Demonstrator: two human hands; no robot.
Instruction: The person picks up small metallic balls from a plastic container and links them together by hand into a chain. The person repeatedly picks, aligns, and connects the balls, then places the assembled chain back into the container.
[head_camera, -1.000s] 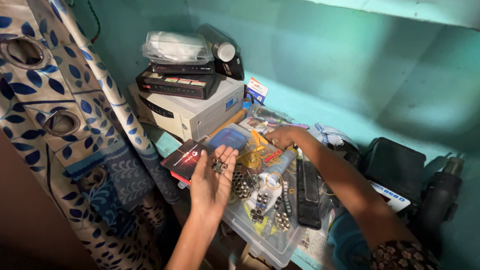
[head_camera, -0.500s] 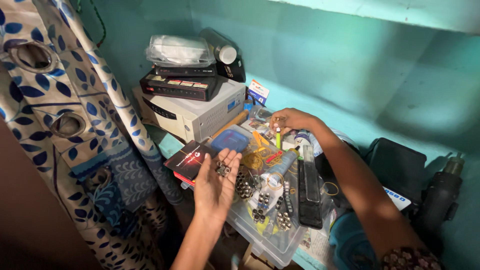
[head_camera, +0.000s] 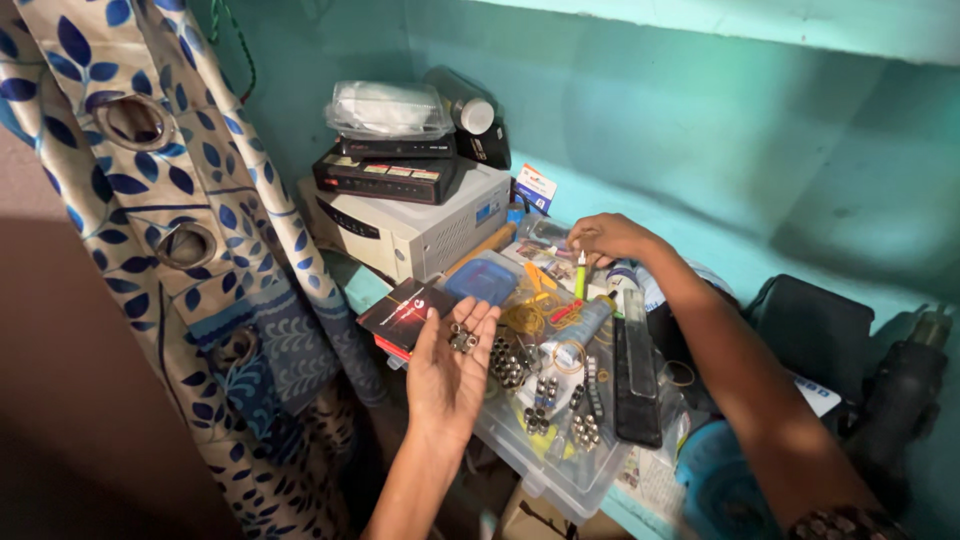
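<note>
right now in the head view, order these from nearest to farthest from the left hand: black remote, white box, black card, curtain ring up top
1. black card, just left of the left hand
2. black remote, to its right
3. white box, behind it
4. curtain ring, far upper left

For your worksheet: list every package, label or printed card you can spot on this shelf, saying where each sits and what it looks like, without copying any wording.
White box unit: rear left, rectangular, small blue label on its side.
Black flat box: stacked on the white unit, with a red-and-white label strip.
Clear plastic bag: topmost, crumpled.
Small card: against the wall, white, blue and orange.
Black-and-red card: beside the left hand, which cups small metal pieces.
</note>
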